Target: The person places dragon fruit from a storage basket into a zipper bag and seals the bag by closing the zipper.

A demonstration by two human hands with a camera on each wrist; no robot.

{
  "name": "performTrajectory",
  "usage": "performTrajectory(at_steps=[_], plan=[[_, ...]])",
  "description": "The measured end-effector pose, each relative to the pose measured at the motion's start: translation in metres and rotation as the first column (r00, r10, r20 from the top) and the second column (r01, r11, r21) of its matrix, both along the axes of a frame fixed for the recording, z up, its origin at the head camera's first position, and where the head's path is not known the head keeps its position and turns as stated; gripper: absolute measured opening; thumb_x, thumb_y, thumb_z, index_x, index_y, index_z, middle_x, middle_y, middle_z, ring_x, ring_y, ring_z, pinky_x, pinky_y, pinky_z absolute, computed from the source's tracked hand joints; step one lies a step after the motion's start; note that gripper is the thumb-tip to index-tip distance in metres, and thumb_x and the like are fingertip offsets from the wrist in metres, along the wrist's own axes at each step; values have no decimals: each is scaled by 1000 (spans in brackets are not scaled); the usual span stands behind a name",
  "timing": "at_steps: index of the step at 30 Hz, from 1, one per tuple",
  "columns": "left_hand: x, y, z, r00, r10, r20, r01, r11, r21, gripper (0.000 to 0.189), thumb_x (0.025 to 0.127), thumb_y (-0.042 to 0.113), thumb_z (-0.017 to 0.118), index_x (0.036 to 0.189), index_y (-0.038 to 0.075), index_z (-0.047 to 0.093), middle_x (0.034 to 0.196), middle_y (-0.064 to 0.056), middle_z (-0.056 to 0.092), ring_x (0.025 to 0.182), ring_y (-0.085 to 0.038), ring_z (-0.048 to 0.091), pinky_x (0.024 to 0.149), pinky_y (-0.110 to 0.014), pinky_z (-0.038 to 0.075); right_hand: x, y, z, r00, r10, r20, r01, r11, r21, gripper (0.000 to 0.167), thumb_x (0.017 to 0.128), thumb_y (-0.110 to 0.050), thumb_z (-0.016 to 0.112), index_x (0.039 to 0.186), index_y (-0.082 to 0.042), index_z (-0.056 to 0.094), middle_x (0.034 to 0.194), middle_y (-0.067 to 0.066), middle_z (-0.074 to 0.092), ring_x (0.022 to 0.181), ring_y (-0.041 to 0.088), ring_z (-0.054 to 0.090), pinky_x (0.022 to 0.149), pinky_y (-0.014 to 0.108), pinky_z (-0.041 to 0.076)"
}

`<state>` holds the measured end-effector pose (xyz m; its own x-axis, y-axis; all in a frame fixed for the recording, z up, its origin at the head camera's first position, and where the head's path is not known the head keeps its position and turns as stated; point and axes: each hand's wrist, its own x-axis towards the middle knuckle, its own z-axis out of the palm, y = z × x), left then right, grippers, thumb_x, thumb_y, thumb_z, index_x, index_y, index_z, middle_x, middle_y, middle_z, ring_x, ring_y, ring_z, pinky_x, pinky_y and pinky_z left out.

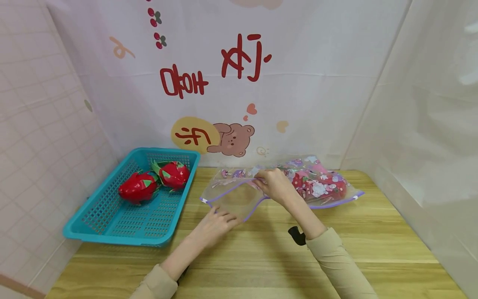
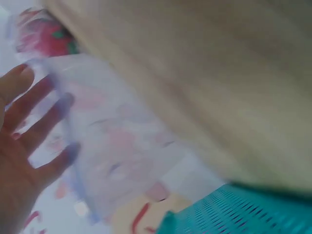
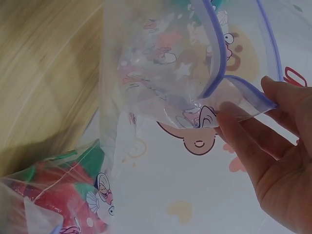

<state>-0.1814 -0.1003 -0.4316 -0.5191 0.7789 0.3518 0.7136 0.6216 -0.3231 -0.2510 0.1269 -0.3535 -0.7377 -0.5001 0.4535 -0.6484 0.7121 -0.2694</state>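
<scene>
A clear zip bag (image 1: 239, 195) with purple zip strips and cartoon prints lies with its mouth spread apart. My right hand (image 1: 275, 186) pinches the bag's rim near its right end; the right wrist view shows that hand (image 3: 278, 141) with a corner between thumb and fingers. At the near rim is my left hand (image 1: 216, 226). Seen in the left wrist view, that hand (image 2: 29, 131) has its fingers extended and spread, with the fingertips at the zip strip. Behind the right forearm lies a second zip bag (image 1: 321, 182) with red fruit inside.
A teal plastic basket (image 1: 175, 216) stands at the left, with two red dragon fruits (image 1: 139, 187) in it. A small black object (image 1: 296, 236) shows beside the right forearm. Printed white cloth (image 1: 310, 99) walls in the wooden table (image 1: 261, 265).
</scene>
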Motion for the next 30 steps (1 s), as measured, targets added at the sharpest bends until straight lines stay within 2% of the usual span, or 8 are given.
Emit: performTrajectory(at_steps=[3,8,12,15,17,21,26,30], plan=[[10,-3,19,995,-1,99,-2,999,34,28,85,19,69,112,23,66,109,5,69,102,-16,65,87,-39,51,0,0,0,1000,4,9,-4,1000,-4,15,89,-14,65,91,-1,72,86,12,74,77,23,73,68,29,58],[21,-21,61,971,21,237,-39,997,71,30,87,21,67,117,21,65,113,1,69,105,-20,65,85,-43,53,1,2,0,1000,3,12,-3,1000,-3,15,89,-14,65,91,-2,73,85,11,74,77,23,73,69,30,59],[17,-48,92,967,64,248,-84,994,71,34,84,19,71,117,16,65,111,-3,70,100,-22,67,77,-40,55,1,2,-1,1000,10,4,-10,1000,-9,15,89,-14,65,90,-2,73,85,11,74,76,22,73,68,29,58],[6,-72,113,945,165,282,-191,979,66,39,83,19,72,121,11,64,112,-9,69,98,-25,67,73,-39,57,1,3,-2,1000,12,-3,-12,1000,-16,15,88,-14,65,89,-2,73,84,11,74,75,22,73,68,28,58],[-6,-89,124,916,250,313,-282,957,60,42,84,19,70,124,9,62,116,-13,68,97,-29,66,70,-39,57,1,3,-2,1000,10,-3,-10,1000,-17,14,89,-14,65,89,-3,73,83,10,74,75,21,73,68,29,58],[-36,-127,128,822,425,380,-465,885,15,49,88,21,66,133,7,53,126,-23,59,105,-39,61,70,-46,56,1,3,-2,1000,6,10,-6,1000,-18,15,89,-16,66,90,-3,74,84,10,74,75,20,72,68,29,58],[-70,-170,108,699,561,443,-597,799,-68,63,88,32,63,141,5,41,136,-30,46,123,-53,39,91,-68,41,1,2,-2,1000,-2,16,2,1000,-10,15,88,-17,66,91,-5,74,85,9,75,76,20,72,68,30,58],[-86,-198,85,633,591,500,-631,768,-109,78,84,44,66,144,5,33,139,-34,36,127,-58,28,94,-73,34,1,1,-3,1000,-3,12,3,1000,-1,14,89,-16,66,91,-5,74,86,8,75,76,20,72,69,30,58]])
